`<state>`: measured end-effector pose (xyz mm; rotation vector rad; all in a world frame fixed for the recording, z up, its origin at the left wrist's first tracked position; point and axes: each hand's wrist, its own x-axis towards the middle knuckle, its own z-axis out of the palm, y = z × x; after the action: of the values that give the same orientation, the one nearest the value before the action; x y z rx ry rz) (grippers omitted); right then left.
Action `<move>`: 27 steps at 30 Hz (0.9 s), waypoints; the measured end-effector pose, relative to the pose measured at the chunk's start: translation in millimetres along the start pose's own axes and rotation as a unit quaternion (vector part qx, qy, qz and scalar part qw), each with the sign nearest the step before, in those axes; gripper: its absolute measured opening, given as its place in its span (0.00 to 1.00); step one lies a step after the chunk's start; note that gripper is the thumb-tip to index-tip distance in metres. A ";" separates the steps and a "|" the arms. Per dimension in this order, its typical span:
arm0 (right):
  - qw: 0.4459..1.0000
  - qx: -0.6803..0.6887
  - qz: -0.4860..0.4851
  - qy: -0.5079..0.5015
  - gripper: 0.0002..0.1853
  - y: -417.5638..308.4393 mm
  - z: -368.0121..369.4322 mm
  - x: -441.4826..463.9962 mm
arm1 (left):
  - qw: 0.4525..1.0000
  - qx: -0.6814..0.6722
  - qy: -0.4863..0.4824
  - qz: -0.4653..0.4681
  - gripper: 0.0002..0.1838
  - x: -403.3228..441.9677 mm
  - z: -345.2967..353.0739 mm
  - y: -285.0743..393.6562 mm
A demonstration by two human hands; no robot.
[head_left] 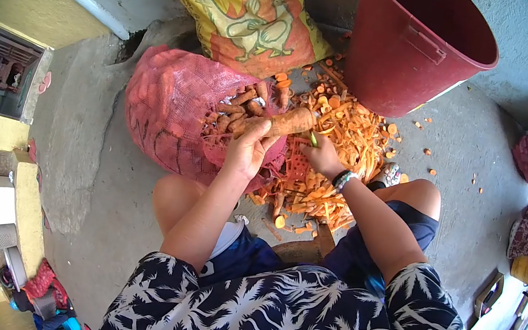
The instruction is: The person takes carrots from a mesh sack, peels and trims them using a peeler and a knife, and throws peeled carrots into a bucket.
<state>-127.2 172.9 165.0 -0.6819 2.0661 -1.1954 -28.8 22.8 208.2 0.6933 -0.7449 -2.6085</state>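
Carrot (293, 122), lying aslant, thick end rightward

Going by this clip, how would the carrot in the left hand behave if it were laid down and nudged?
The carrot is probably stiff, since it juts straight from the left hand without sagging. Its rounded body suggests it could roll, perhaps in a curve, because one end looks thicker.

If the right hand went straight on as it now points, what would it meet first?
Probably the large carrot held in the left hand: it appears directly ahead of the right hand and its green tool, although this single view leaves depth unclear.
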 end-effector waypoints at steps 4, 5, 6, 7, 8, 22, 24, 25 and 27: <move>0.903 0.315 0.233 -0.179 0.08 -1.9 -3.4 5.9 | 0.986 0.138 -0.045 0.082 0.09 3.7 -11.2 -3.1; 0.946 0.167 0.202 -0.192 0.09 11.7 5.1 11.1 | 0.988 0.058 -0.122 0.078 0.09 1.3 -10.5 -5.0; 0.966 0.019 0.168 -0.198 0.10 26.8 17.0 15.9 | 0.987 0.064 -0.126 0.074 0.09 -2.9 3.9 -3.6; 0.981 -0.022 0.137 -0.135 0.14 35.4 26.4 13.8 | 0.982 0.025 -0.175 0.065 0.11 -11.0 24.5 -2.4; 0.981 -0.019 0.140 -0.134 0.14 45.3 28.8 14.3 | 0.974 -0.018 -0.220 0.057 0.13 -16.0 34.1 -2.7; 0.920 0.329 -0.092 0.193 0.19 -65.5 -37.3 -4.4 | 0.999 -0.053 -0.001 -0.008 0.24 25.4 -3.4 3.7; 0.918 0.321 -0.117 0.203 0.20 -64.4 -30.2 -3.3 | 0.999 -0.034 0.017 -0.037 0.24 18.8 7.9 -1.3; 0.927 0.301 -0.134 0.182 0.22 -64.0 -29.0 -2.9 | 0.997 -0.029 0.034 -0.066 0.24 16.8 14.3 -3.5; 0.942 0.261 -0.148 0.154 0.23 -68.3 -31.5 -2.7 | 0.994 -0.015 0.035 -0.098 0.24 8.4 28.1 -7.4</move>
<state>-141.1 161.4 238.0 -0.5822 1.7885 -2.0365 -52.2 36.3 221.8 0.8853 -0.6438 -2.7480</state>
